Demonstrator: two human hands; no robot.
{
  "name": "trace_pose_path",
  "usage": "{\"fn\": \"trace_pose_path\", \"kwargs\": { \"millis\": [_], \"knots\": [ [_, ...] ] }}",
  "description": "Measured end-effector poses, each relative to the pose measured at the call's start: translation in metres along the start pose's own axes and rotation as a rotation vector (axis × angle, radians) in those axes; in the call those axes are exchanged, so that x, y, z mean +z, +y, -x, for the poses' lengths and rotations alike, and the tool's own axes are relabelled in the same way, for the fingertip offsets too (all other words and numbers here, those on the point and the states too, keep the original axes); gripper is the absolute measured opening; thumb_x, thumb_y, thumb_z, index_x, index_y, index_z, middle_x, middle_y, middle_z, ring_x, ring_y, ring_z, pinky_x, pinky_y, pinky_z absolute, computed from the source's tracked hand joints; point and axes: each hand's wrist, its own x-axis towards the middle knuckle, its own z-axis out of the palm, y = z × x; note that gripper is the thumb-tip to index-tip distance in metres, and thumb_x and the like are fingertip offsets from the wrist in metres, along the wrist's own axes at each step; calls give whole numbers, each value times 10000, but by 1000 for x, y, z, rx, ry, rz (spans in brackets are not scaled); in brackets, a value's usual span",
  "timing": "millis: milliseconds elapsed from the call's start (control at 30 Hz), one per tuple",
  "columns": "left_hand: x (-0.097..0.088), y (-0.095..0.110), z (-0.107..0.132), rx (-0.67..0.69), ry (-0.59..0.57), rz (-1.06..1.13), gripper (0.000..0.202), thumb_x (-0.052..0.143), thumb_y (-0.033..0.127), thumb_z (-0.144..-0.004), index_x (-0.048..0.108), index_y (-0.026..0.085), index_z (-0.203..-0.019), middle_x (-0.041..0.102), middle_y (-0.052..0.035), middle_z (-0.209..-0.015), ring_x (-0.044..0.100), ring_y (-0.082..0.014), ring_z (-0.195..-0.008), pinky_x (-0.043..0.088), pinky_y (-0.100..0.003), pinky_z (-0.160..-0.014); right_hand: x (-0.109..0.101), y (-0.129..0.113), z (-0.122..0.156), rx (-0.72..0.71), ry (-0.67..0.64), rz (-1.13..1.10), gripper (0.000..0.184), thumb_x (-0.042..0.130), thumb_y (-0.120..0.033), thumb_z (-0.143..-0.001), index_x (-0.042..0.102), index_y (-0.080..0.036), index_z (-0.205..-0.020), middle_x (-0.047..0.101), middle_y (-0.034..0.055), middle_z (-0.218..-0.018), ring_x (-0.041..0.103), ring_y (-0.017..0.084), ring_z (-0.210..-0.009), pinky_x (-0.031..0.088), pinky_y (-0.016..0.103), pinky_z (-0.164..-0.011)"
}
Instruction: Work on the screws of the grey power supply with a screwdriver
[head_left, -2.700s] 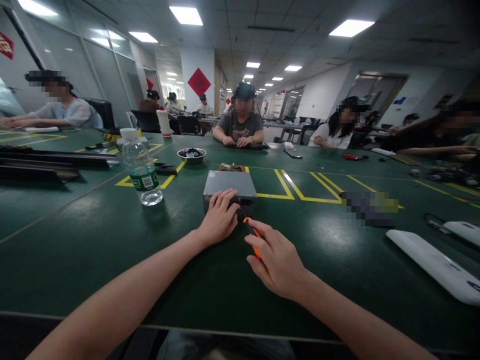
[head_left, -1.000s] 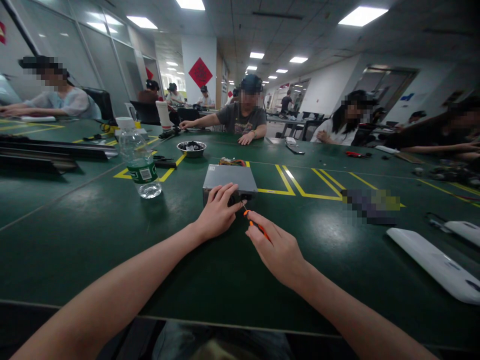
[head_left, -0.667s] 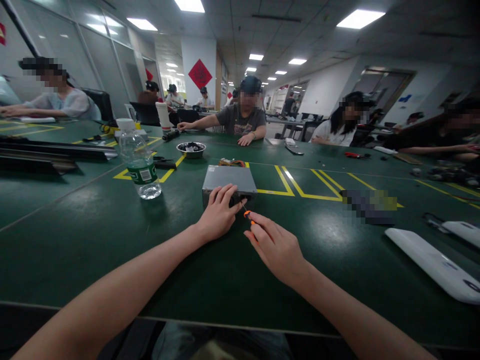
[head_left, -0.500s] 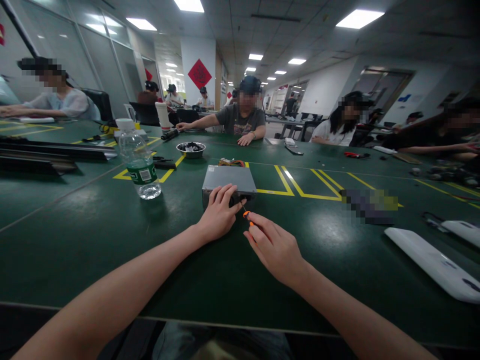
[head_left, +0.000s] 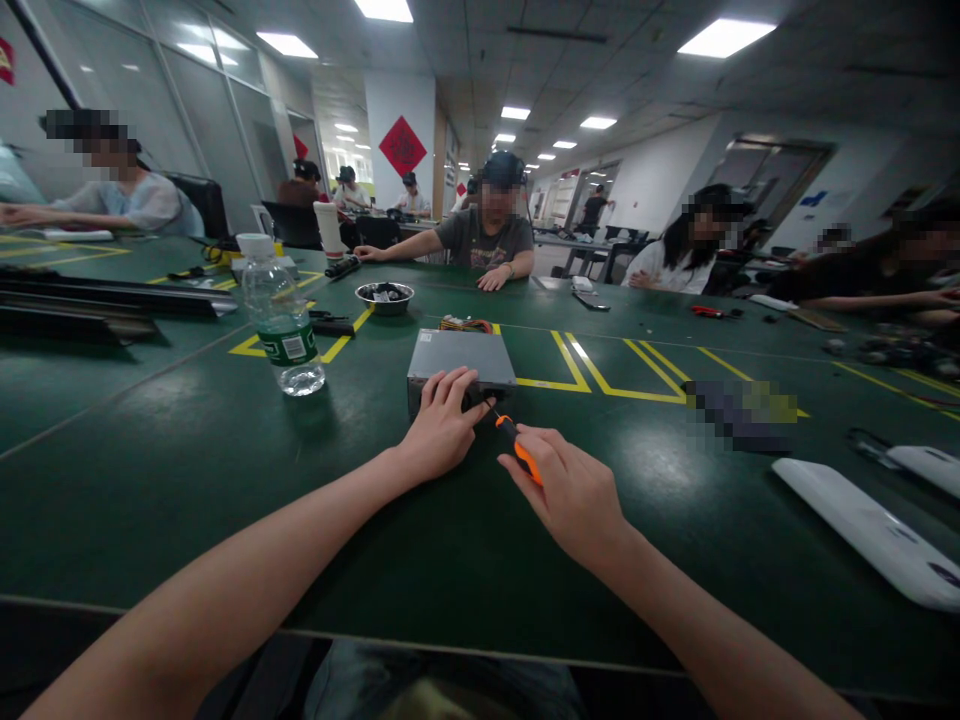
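Observation:
A grey metal computer power supply (head_left: 461, 355) sits on the green table in front of me, its bundle of coloured wires (head_left: 465, 325) at the far side. My left hand (head_left: 439, 430) grips its near edge, fingers over the top and one fingertip low on the near face. In my right hand (head_left: 574, 490) is a screwdriver (head_left: 529, 462) with an orange and black handle, the fingers closed round it. Its thin shaft slants up to the near face, beside my left fingertip. Whether the tip sits in a screw is too small to tell.
A water bottle (head_left: 285, 345) stands left of the power supply, with a metal bowl (head_left: 384, 297) of small dark parts behind. White panels (head_left: 862, 530) lie at the right, long dark metal rails (head_left: 97, 310) at the left. A person (head_left: 484, 235) sits across the table.
My right hand has shifted slightly right and its grip has moved back, so more of the screwdriver's handle shows. My left hand and the power supply stay together.

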Motion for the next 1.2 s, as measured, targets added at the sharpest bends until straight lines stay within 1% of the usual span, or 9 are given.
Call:
{"fn": "trace_pose_path", "kwargs": {
  "millis": [100, 167, 300, 533, 700, 967, 1200],
  "knots": [
    [1, 0, 0, -2, 4, -13, 463, 506, 106, -728, 539, 227, -1174, 336, -130, -1326, 243, -307, -1281, 223, -519, -1020, -2, 1, 0, 17, -11, -14, 175, 481, -278, -870, 500, -119, -939, 636, 70, -781, 602, 134, -631, 451, 225, -553],
    [1, -1, 0, -1, 8, -10, 462, 508, 116, -734, 536, 237, -1179, 335, -121, -1329, 241, -307, -1281, 225, -523, -1019, -3, -1, 0, 2, -25, -11, 168, 465, -274, -878, 506, -122, -938, 632, 60, -765, 590, 125, -611, 434, 221, -546],
    [1, -1, 1, -4, 15, 20, 453, 509, 127, -745, 536, 234, -1185, 333, -116, -1330, 241, -304, -1278, 214, -518, -1028, -3, -7, 2, -23, -51, 16, 147, 478, -240, -866, 528, -136, -959, 641, 70, -838, 589, 126, -642, 420, 226, -567],
    [0, -1, 0, -5, 12, 28, 467, 504, 110, -737, 534, 231, -1187, 332, -119, -1338, 247, -309, -1272, 213, -519, -1029, -2, -9, 7, -34, -88, 69, 182, 464, -235, -870, 557, -153, -1004, 642, 78, -928, 576, 116, -639, 406, 235, -581],
    [-2, -1, 1, -2, 8, 12, 466, 502, 108, -737, 535, 232, -1185, 330, -120, -1337, 256, -295, -1274, 216, -509, -1033, -2, -8, 7, -33, -86, 82, 187, 473, -228, -868, 561, -151, -1013, 649, 79, -937, 585, 122, -649, 413, 236, -582],
    [2, -5, 2, 24, 17, 5, 472, 494, 109, -741, 527, 228, -1197, 334, -123, -1347, 258, -288, -1284, 222, -509, -1031, -4, -6, 9, -9, -87, 69, 201, 459, -232, -876, 557, -141, -1025, 644, 83, -949, 591, 115, -656, 413, 232, -578],
    [4, -6, 2, 17, 38, 42, 444, 495, 91, -737, 554, 219, -1159, 345, -122, -1355, 258, -281, -1295, 219, -499, -1043, -4, -4, 8, -8, -68, 86, 198, 461, -224, -877, 532, -130, -1035, 653, 85, -947, 589, 118, -641, 414, 229, -572]
  ]
}}
